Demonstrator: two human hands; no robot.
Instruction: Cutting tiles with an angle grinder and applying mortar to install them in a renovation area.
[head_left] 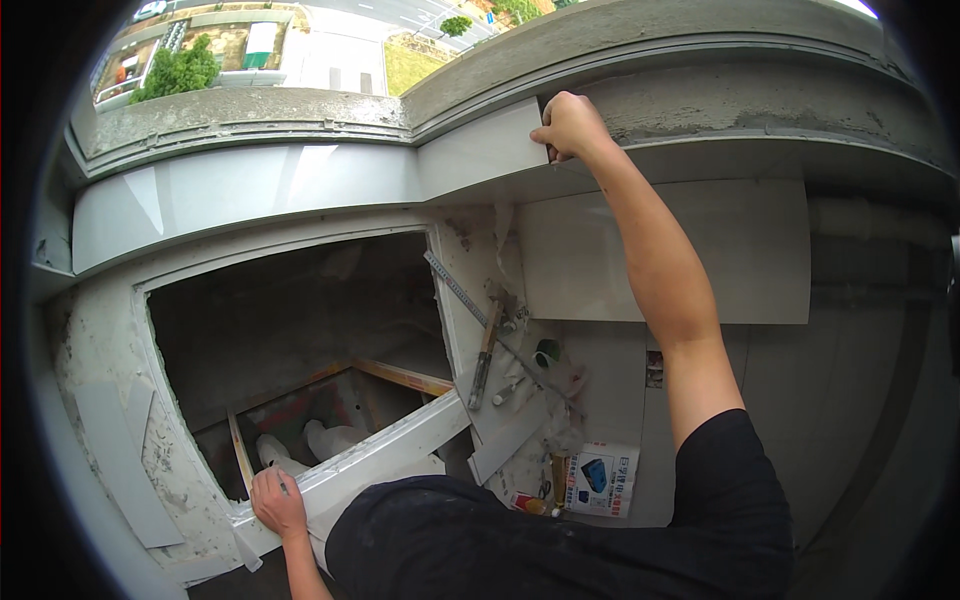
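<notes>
A pale sill tile (pixel 482 148) lies along the window ledge. My right hand (pixel 574 124) is at its right end, thumb on the face and the other fingers curled at the edge, closed on the tile. Down at the lower left, my left hand (pixel 279 502) rests against the white frame bar (pixel 365 455) with bent fingers. A small, thin grey item shows between those fingers, too little of it visible to name. To the left of the first tile, a longer glossy sill tile (pixel 250 195) covers the ledge.
Below the ledge is a dark rectangular opening (pixel 300 310). On its right lie a steel ruler (pixel 457 288), a hammer (pixel 486 355) and a printed carton (pixel 603 480). Bare rough ledge (pixel 740 105) runs right of my hand. Cut tile strips (pixel 125 465) lie at left.
</notes>
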